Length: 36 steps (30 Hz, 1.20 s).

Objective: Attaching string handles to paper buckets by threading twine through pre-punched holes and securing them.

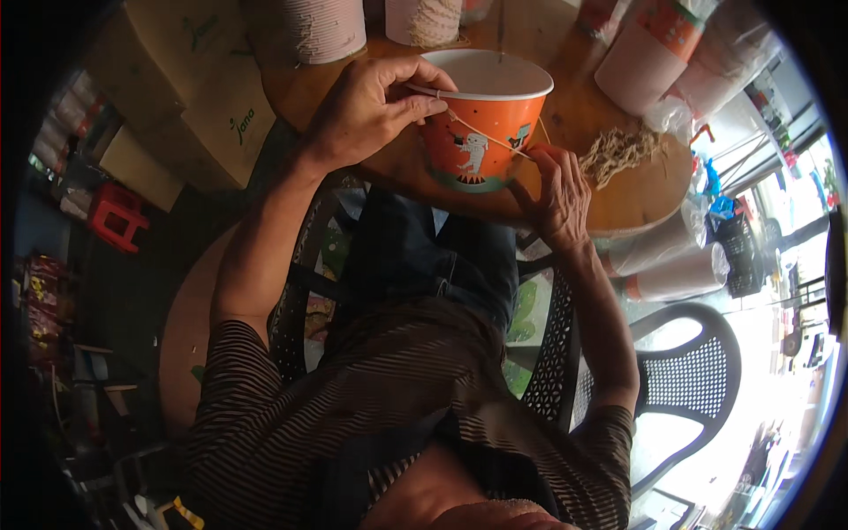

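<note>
At the near edge of the round wooden surface [609,208], an orange paper bucket [481,119] with a white rim and a pale cartoon figure on its side, standing upright and open at the top; left hand [371,110] clasped against the bucket's upper left wall, thumb and fingers pinching a thin pale string [484,136] at the rim; right hand [558,194] lower, at the bucket's right side near its base, fingertips closed on the other end of the same string; string drawn taut and slanting down across the orange wall from the left hand to the right; whether it passes through the wall, impossible to tell.

Just right of the right hand, a loose heap of short pale strings [623,150] on the wood; beyond it, toward the far right, a tall stack of nested paper buckets [658,44] lying tilted, white with an orange band; two more stacks [671,261] lying on their sides below the surface's right edge; at the far edge, a white ribbed stack [322,31] and a spool of pale twine [435,22].

To the left of the surface, cardboard boxes [199,88] piled together; further left on the floor, a small red stool [115,216]; lower right, a black plastic chair [685,375] with a perforated back; below, dark trousers and a striped sleeve in the foreground.
</note>
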Each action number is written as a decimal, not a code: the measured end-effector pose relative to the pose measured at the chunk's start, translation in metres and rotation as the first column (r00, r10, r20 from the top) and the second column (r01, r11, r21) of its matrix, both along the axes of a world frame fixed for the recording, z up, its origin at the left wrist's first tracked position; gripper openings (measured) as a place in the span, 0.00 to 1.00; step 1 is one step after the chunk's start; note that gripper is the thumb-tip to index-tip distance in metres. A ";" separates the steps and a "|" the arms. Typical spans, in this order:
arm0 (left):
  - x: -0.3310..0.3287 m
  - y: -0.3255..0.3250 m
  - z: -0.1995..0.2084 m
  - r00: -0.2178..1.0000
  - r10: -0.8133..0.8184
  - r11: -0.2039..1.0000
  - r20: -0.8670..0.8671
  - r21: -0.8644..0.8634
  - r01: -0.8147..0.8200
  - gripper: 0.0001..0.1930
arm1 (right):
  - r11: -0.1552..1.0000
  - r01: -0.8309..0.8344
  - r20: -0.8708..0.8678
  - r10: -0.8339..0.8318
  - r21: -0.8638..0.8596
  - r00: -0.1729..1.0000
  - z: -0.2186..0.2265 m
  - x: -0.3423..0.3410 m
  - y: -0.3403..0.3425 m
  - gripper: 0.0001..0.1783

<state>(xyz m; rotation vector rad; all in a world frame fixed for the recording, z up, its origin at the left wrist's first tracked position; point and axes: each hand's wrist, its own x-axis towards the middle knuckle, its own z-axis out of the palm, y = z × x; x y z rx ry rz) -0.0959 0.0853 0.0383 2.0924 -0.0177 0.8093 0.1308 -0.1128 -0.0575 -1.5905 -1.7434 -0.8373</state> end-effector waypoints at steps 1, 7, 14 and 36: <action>0.002 0.005 0.003 1.000 -0.007 0.999 0.008 -0.041 0.008 0.08 | 1.000 -0.007 0.022 0.007 0.008 1.000 0.008 0.001 0.003 0.31; 0.004 0.055 0.030 0.967 0.071 0.983 0.245 -0.184 -0.026 0.10 | 0.971 -0.230 -0.025 0.229 -0.057 0.973 0.078 0.008 0.032 0.35; 0.012 0.133 -0.025 0.891 0.378 0.853 0.250 -0.467 -0.231 0.12 | 0.929 -0.324 -0.673 0.356 0.178 0.648 0.191 0.027 0.111 0.20; 0.038 0.160 -0.121 0.962 0.269 0.866 -0.053 -0.425 -0.266 0.10 | 0.909 -0.398 -0.992 -0.104 -0.123 0.069 0.359 0.221 0.418 0.33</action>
